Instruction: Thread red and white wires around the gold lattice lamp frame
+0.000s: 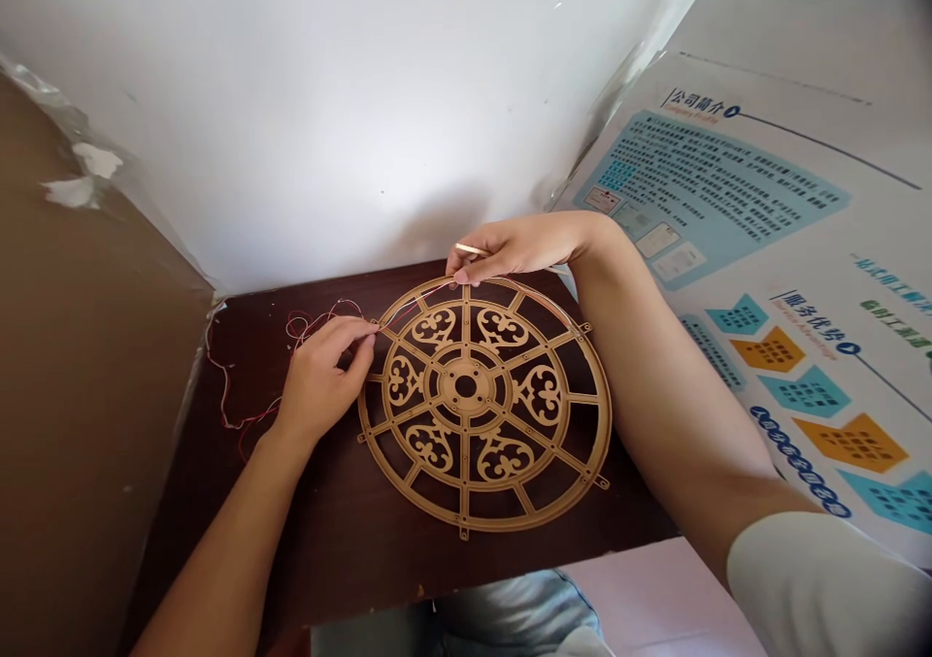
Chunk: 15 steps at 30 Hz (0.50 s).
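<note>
A round gold openwork wheel frame point(484, 400) with scroll cut-outs lies flat on a small dark brown table point(342, 531). My left hand point(324, 376) rests at the frame's left rim, fingers pinched on a thin red wire point(291, 332) that trails off in loops to the left. My right hand point(514, 246) is at the frame's far rim, fingers closed on a thin pale stick or strip, with the wire running toward it along the rim.
A white wall stands right behind the table. On the right leans a printed poster board point(764, 249) with blue and orange graphics. A brown surface point(80, 366) fills the left side. My knees in jeans point(502, 613) show below the table's front edge.
</note>
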Motion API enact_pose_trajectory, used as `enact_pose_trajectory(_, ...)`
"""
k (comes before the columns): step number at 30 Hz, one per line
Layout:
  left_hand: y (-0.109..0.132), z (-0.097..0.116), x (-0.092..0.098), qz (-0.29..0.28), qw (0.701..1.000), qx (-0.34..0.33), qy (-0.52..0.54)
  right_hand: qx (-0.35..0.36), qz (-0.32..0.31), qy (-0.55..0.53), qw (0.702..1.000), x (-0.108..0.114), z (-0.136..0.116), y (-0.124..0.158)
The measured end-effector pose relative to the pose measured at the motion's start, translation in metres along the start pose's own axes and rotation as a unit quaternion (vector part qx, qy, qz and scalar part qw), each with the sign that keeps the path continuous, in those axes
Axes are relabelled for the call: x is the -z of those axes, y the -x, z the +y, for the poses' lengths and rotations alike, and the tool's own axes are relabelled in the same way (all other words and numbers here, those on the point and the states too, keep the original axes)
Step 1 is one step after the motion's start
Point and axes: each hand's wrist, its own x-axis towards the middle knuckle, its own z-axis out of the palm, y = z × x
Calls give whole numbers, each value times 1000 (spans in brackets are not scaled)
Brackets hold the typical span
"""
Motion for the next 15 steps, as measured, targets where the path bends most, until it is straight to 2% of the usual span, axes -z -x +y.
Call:
enact_pose_trajectory(4,-2,4,3,-7,999,30,30,-4,-3,5,1000,1,1,0)
enact_pose_trajectory(8,-5,3,4,-14,987,125,99,-2,-6,0,1000,0,1,0)
enact_pose_trajectory(11,-5,-3,4,-34,964,217,149,4,-8,-6,1000,-1,0,-2)
enact_pose_trajectory(15,-7,-9,10,-77,924,288,238,17,-22,-12,1000,-3,0,-6)
